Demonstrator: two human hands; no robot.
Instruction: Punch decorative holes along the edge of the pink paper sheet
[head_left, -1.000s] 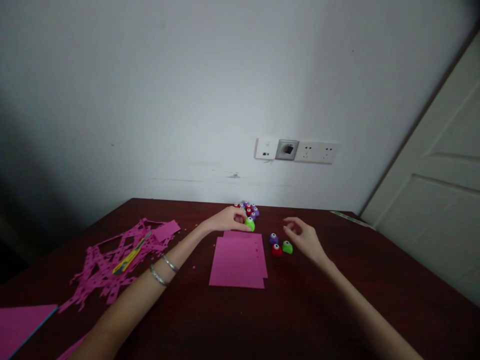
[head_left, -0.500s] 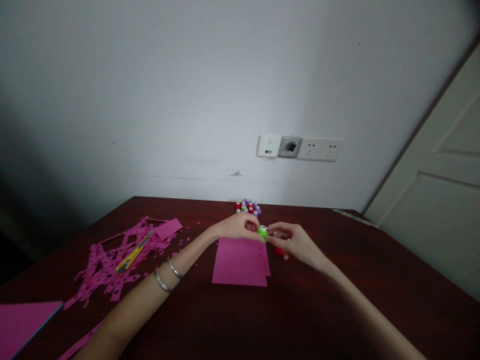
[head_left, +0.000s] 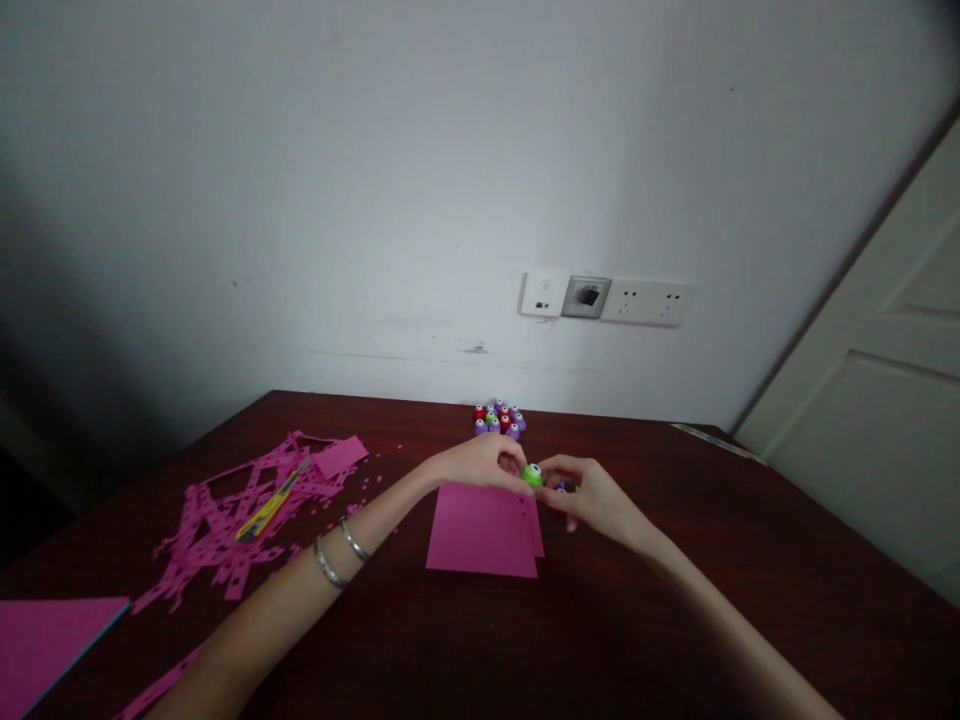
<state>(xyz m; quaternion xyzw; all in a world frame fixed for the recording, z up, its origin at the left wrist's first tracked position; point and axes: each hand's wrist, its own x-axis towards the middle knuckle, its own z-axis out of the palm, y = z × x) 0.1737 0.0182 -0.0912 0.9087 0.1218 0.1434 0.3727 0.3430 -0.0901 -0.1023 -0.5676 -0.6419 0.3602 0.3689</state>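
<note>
Pinching a green toy between left hand and right hand. Carried rightward since the earlier frame, away from clustered toys beyond them.

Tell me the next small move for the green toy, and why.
Probably ease the green toy slightly right, towards the purple toy. The left hand has it by the far right corner of the pink sheet, the right hand's fingertips are right beside it, and the purple toy shows just beyond them.
</note>
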